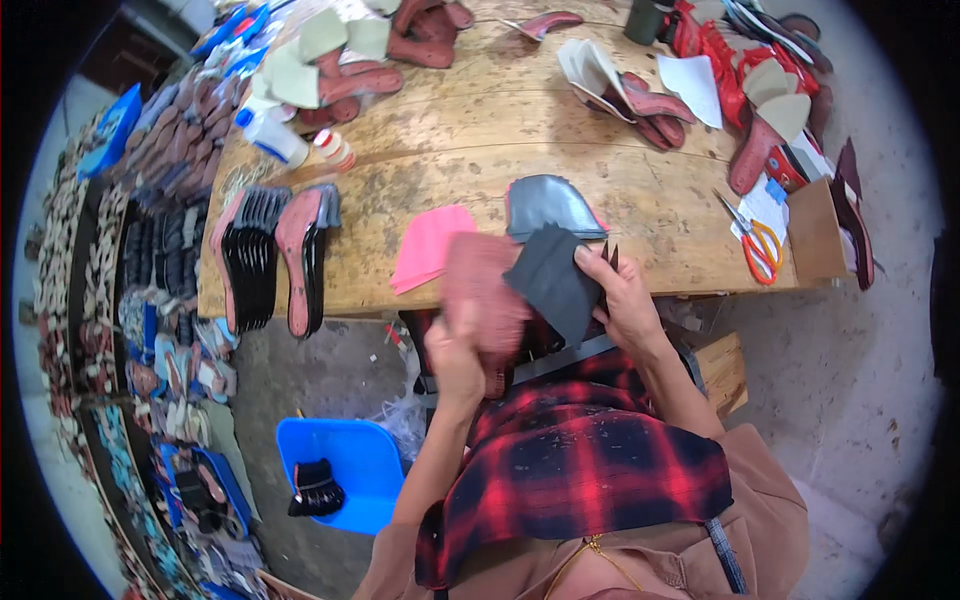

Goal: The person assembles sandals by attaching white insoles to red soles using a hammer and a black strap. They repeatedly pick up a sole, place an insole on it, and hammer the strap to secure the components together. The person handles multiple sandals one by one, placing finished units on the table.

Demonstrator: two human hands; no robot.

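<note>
- Nearest: plaid cloth (600, 470), red/blk, soft woven, over person's lap.
- L hand (458, 362): fingers closed on lower part of reddish sole-shaped pc (484, 285), motion-blurred, held up over lap by table edge; surface detail unclear.
- R hand (625, 300): thumb + fingers pinched on blk sheet pc (556, 285), matte, flat, angular, just beside/overlapping the sole pc in view. Dark pointed tip by the fingers, can't tell what.
- Table (400, 165): bare wood, grain + stains. Near edge, L to R: two rows of sole shapes (262, 250), pinkish tops, glossy blk sides, packed tight; pink sheet stack (430, 245), thin, matte; blk glossy stack (552, 206), rounded trapezoid, pink showing at edge; scissors (762, 250), orange loop handles, metal blades.
- Farther: white plastic bottle (275, 140), blue cap.
</note>
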